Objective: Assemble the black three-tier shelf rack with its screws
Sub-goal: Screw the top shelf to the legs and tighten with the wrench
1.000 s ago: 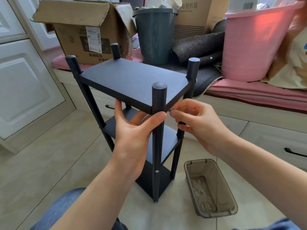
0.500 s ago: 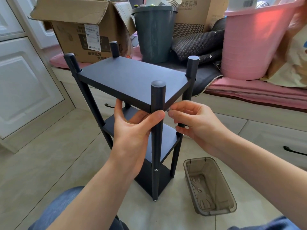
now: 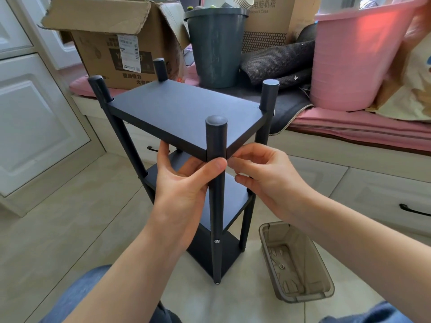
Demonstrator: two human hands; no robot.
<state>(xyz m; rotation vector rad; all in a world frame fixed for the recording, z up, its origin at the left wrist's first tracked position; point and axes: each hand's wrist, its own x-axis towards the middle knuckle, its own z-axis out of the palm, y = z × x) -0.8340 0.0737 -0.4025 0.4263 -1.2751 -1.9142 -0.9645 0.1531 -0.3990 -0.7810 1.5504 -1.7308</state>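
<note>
On the tiled floor (image 3: 70,229) between the knees, black three-tier shelf rack (image 3: 186,110) standing upright, left hand (image 3: 182,190) gripping its near post (image 3: 217,183) under the top shelf, right hand (image 3: 263,173) pinching at that same corner, can't tell what's between the fingertips, clear plastic tray (image 3: 326,290) beside the rack's right, cardboard box (image 3: 121,38) on the window bench (image 3: 349,141) behind.

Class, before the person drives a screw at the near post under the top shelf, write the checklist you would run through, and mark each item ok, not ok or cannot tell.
1. Rack upright on the floor: ok.
2. Left hand grips the near post below the top shelf: ok.
3. Right hand at the joint, fingertips pinched beside the post: ok.
4. Screw actually in those fingertips: cannot tell, hidden.
5. Lower screw seated in the near post: ok.
6. Spare hardware: one small piece lies in the tray; whether it is a screw, cannot tell.
</note>
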